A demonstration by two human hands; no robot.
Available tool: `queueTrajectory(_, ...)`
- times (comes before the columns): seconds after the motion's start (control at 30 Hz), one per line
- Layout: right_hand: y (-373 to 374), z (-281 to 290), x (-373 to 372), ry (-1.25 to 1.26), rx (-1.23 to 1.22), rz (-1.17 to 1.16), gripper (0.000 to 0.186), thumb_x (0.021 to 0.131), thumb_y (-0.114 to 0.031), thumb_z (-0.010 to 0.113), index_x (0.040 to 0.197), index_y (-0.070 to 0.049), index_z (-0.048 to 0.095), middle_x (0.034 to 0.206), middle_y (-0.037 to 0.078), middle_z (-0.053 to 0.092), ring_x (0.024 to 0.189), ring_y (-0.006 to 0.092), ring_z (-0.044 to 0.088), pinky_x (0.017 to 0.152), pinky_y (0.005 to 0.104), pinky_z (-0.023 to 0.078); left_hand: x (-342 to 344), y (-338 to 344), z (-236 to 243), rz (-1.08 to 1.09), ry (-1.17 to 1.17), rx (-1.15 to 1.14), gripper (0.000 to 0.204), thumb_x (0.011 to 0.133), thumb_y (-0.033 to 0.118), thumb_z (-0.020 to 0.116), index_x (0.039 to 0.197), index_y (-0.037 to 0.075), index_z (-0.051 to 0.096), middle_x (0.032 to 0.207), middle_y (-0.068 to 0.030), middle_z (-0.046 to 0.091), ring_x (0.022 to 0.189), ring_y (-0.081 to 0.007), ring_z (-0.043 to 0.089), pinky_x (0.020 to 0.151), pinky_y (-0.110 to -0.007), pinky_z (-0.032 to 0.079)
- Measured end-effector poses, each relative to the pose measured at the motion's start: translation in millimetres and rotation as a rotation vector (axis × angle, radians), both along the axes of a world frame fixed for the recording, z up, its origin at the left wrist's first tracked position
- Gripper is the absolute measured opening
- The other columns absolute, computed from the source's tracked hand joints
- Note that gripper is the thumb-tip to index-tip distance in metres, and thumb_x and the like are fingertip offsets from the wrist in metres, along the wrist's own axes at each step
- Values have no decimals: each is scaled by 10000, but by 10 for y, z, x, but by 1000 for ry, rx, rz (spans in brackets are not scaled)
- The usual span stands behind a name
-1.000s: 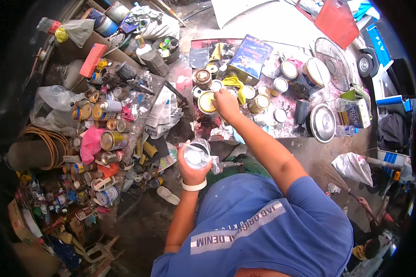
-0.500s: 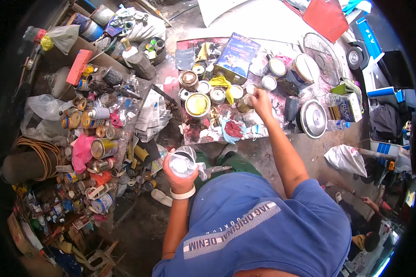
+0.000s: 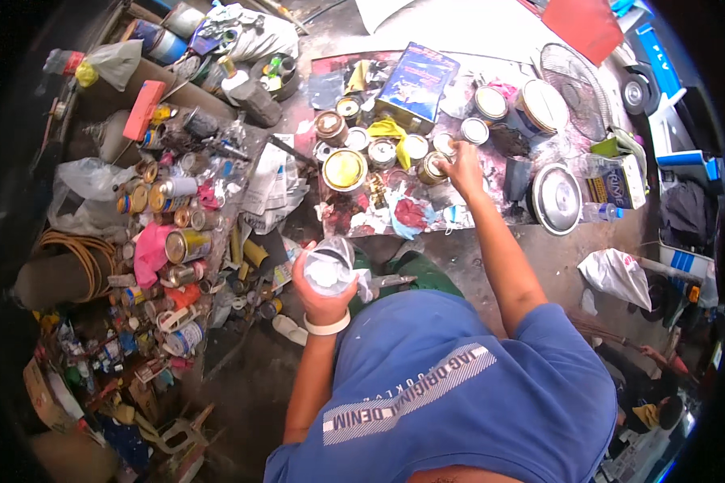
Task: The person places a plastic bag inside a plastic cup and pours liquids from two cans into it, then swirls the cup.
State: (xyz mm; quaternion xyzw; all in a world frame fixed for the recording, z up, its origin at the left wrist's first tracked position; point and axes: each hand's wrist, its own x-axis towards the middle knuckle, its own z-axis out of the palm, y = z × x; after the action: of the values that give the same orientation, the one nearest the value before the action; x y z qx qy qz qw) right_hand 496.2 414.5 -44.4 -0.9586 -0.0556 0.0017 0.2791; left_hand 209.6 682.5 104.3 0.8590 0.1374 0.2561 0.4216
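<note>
In my left hand [image 3: 317, 299], fingers wrapped round it, is a clear plastic cup [image 3: 330, 270] with white material inside. A pale, slim piece [image 3: 393, 281] sticks out beside the cup over my lap; its kind is not clear. My right hand [image 3: 466, 172] reaches over the worktable, with thumb and fingers at a small metal can [image 3: 432, 169]. Just beyond stands another small can with a pale top [image 3: 444, 143]. To the left sit a yellow-topped can [image 3: 345, 170] and a yellow cloth [image 3: 388, 133] draped among several smaller cans.
A blue rectangular tin [image 3: 417, 84] stands at the table's back. Rightward are a large white-lidded can [image 3: 541, 106], a round metal lid [image 3: 556, 199] and a wire fan guard [image 3: 576, 84]. Cluttered paint cans [image 3: 187, 245] fill the left side. A stained rag [image 3: 411, 213] lies at the front edge.
My right hand has shifted slightly, its fingers now spread lower about the small can's side rather than pinched above it. My left hand still holds the cup; the view has shifted a little.
</note>
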Motion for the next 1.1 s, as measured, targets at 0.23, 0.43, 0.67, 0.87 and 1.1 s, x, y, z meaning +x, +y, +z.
queueTrajectory(0.23,25,155,-62,-153,-1,-75,578,794,-274,845,1239,-18,582,1157,209,611,1053,377,609,924,491,493,120,-77,-310,12,-2,-80,1023,599,42,919,1462,32,370,1416,-224,535,1300,-343,548,1133,-457,426)
queueTrajectory(0.43,464,934,-931,458,496,289,238,979,-180,666,1127,7,655,1118,174,641,1022,261,637,901,379,508,390,-191,-1033,54,-20,-17,1028,587,169,968,1439,2,417,1338,-213,562,1237,-385,574,1072,-474,470)
queueTrajectory(0.67,808,878,-1700,624,613,337,371,1046,-230,567,1326,9,605,1268,172,638,1209,286,604,1039,379,462,622,-333,-1262,75,-15,4,990,635,214,955,1440,4,417,1344,-226,559,1239,-401,574,1064,-482,476)
queueTrajectory(0.87,1049,798,-2004,451,704,516,505,1033,-170,550,1487,23,441,1437,197,488,1351,294,498,1135,378,402,454,-74,-1366,119,-96,-202,979,666,165,919,1465,-11,383,1379,-227,537,1245,-374,579,1068,-460,484)
queueTrajectory(1.1,1481,797,-2245,492,743,516,586,1001,-190,550,1520,33,392,1513,268,426,1449,395,402,1205,433,333,197,411,-1440,145,-46,-318,975,639,77,903,1463,-18,392,1359,-222,564,1238,-349,594,1075,-441,491)
